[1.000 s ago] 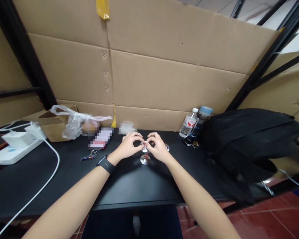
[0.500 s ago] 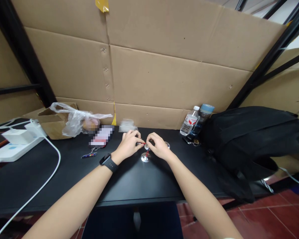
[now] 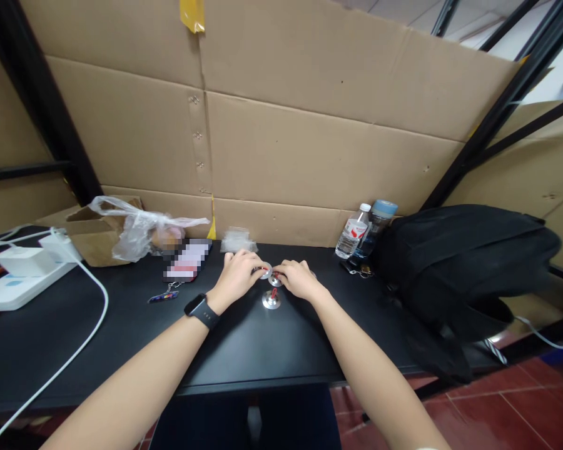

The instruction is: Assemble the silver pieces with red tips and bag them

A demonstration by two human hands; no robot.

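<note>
My left hand, with a black watch on its wrist, is closed with thumb and fingers on a shiny metal finger cymbal. The disc is tilted up toward my right hand. My right hand pinches the red cord of a second finger cymbal, just beside the first one. A third finger cymbal lies on the black table nearer to me, its red loop standing up. Part of the fingertips of my right hand is hard to make out.
Behind my hands lie clear plastic bags. To the left are a blurred-out phone, a plastic bag, a cardboard box and a white power strip. Rightward stand a water bottle, a blue-lidded bottle and a black backpack.
My hands have moved slightly apart. The finger cymbal in my left hand now shows its face, tilted up. The finger cymbal nearest me stays on the table.
</note>
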